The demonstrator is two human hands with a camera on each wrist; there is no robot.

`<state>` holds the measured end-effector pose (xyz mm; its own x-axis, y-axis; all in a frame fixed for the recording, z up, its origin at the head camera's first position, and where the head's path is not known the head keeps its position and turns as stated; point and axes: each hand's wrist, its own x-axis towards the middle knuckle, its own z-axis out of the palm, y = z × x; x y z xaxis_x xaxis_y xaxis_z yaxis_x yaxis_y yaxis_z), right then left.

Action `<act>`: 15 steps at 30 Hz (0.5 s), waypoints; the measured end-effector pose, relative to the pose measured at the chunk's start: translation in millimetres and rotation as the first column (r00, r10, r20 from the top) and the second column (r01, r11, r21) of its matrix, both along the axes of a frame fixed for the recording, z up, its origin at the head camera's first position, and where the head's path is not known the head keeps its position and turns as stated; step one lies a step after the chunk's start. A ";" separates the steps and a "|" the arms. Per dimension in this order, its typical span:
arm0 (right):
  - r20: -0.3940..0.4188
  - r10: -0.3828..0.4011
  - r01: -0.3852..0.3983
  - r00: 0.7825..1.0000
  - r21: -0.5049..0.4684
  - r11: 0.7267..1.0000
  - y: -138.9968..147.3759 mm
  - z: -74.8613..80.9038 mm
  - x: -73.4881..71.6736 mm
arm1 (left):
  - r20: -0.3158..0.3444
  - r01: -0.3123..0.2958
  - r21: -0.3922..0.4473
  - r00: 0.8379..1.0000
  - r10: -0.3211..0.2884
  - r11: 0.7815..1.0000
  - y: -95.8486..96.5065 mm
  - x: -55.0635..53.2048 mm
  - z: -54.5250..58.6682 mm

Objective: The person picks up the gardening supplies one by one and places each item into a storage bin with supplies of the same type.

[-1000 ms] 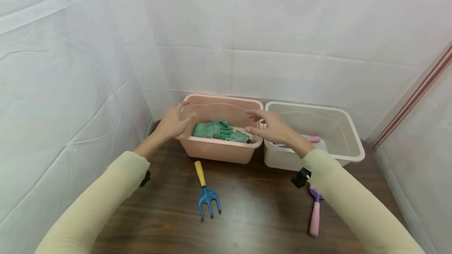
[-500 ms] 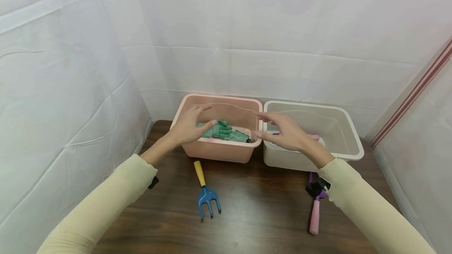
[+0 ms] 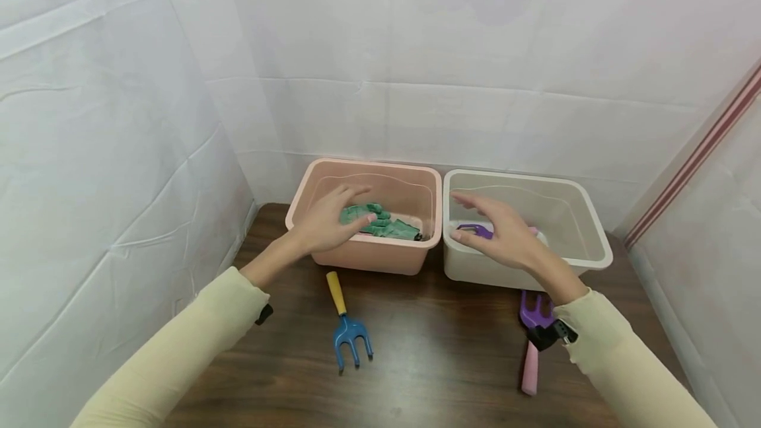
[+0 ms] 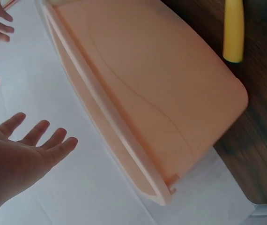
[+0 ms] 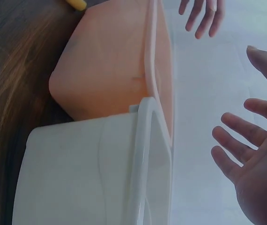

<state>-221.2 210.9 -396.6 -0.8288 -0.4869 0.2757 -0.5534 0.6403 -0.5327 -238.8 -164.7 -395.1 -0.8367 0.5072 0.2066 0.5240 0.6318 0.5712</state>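
Observation:
My left hand point(image 3: 329, 220) hovers above the pink bin point(image 3: 376, 258), fingers spread and relaxed, holding nothing. Green gloves point(image 3: 397, 230) lie inside that bin, partly hidden behind the hand. Over the near left side of the white bin point(image 3: 475, 269) floats my right hand point(image 3: 502, 233), also bare of any object, its fingers loosely extended. A purple tool point(image 3: 483, 232) and a pink handle lie in the white bin, partly covered by this hand. Both wrist views show the hands above the rims: the left hand point(image 4: 25, 154) beside the pink bin, the right hand point(image 5: 255, 159) beside the white one.
On the dark wooden table point(image 3: 428, 362) lies a hand fork point(image 3: 349, 332) with blue tines and a yellow handle. Below my right wrist is a purple fork with a pink handle point(image 3: 530, 368). White sheets point(image 3: 392, 111) hang behind and at both sides.
Both hands have shifted to the right above the bins and stay empty. More of the purple tool in the white bin and of the purple fork on the table shows now.

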 end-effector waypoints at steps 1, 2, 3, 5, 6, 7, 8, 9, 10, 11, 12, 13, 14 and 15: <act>-0.008 -0.005 0.005 1.000 0.001 1.000 1.9 -0.4 1.3 | 0.000 0.008 0.005 1.000 -0.008 1.000 0.8 1.1 0.0; -0.015 -0.007 0.007 1.000 0.002 1.000 3.4 -0.7 2.3 | -0.003 0.013 0.009 1.000 -0.013 1.000 1.4 2.2 -0.3; -0.024 -0.011 0.011 1.000 -0.001 1.000 5.1 -1.2 3.0 | -0.003 0.018 0.012 1.000 -0.018 1.000 2.1 3.4 -0.2; -0.040 -0.025 0.025 0.999 -0.009 1.000 8.7 -2.6 4.5 | -0.007 0.035 0.017 0.999 -0.035 0.999 3.0 5.5 -0.4; -0.049 -0.029 0.028 0.998 -0.015 0.999 11.1 -3.2 5.2 | -0.011 0.042 0.020 0.999 -0.042 0.999 3.3 6.7 -0.5; -0.054 -0.038 0.036 0.998 -0.023 0.999 13.9 -3.8 6.2 | -0.013 0.052 0.023 0.999 -0.051 0.998 3.6 7.7 -0.6; -0.057 -0.046 0.044 0.997 -0.034 0.998 17.1 -4.2 7.6 | -0.017 0.059 0.023 0.998 -0.059 0.998 3.9 8.5 -1.0; -0.058 -0.057 0.054 0.997 -0.045 0.998 21.0 -4.9 8.9 | -0.018 0.069 0.028 0.997 -0.068 0.997 4.0 9.7 -1.1; -0.053 -0.069 0.066 0.996 -0.056 0.996 24.9 -5.6 10.4 | -0.017 0.076 0.034 0.997 -0.075 0.997 3.7 10.8 -1.4; -0.046 -0.075 0.072 0.996 -0.069 0.995 28.8 -6.3 12.2 | -0.012 0.080 0.044 0.997 -0.080 0.996 3.1 11.9 -1.9; -0.039 -0.082 0.079 0.996 -0.082 0.993 33.3 -7.6 13.9 | -0.007 0.083 0.053 0.997 -0.083 0.995 2.1 13.2 -2.5; -0.030 -0.094 0.091 0.995 -0.097 0.991 37.5 -9.0 15.5 | 0.002 0.087 0.067 0.996 -0.087 0.994 0.8 14.5 -3.3; -0.025 -0.104 0.101 0.994 -0.110 0.989 42.0 -10.5 17.0 | 0.010 0.089 0.082 0.996 -0.091 0.993 -0.6 15.7 -4.2; -0.020 -0.114 0.110 0.993 -0.122 0.986 46.5 -12.1 18.7 | 0.021 0.095 0.100 0.995 -0.097 0.991 -2.1 17.2 -5.2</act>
<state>-202.5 257.4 -408.7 -0.8679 -0.3534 0.3492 -0.4967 0.6311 -0.5958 -221.6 -166.9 -400.3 -0.7908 0.5636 0.2387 0.5639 0.5194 0.6420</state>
